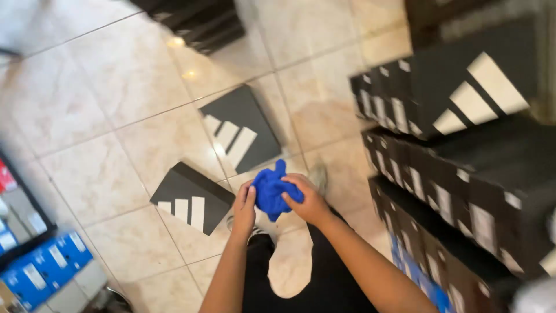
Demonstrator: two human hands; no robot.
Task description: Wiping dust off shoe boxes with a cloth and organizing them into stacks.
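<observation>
A: What can't you make out?

B: The box stack [463,174] on the right is smeared by motion, so its end labels can't be read, and the frame's right and bottom edges cut it off.

A: And the cloth [272,190]?

B: Bunched up; the right hand [307,203] covers part of it, so its shape and kind stay unclear.

A: The feet?

B: One shoe [317,177] is blurred behind the hands.

A: Left side?

B: The blue boxes [43,269] are cropped by the edge.
</observation>
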